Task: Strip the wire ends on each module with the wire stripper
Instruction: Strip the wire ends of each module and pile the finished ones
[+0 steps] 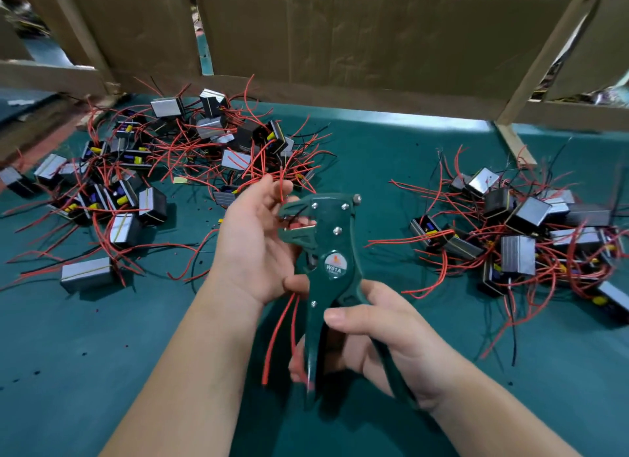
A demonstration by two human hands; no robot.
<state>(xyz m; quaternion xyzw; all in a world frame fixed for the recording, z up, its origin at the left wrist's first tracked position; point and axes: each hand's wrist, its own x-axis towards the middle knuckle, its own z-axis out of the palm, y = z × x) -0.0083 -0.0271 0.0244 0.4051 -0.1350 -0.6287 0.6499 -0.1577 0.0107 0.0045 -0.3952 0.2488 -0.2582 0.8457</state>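
The left hand [258, 242] is held up over the middle of the table [374, 164], with its palm turned to the right. Its grip is closed on a few red wires [277, 330]. One wire end pokes up past the fingers, and the rest hang down under the palm.

The right hand [388, 341] comes in from the lower right, thumb on top. Its grip is wrapped round both handles of the green wire stripper [335, 239]. The tool stands up with its head right by the left fingers.

The left pile of modules [136, 171] lies near the back left corner. The right pile of modules [531, 232] lies by the right edge.
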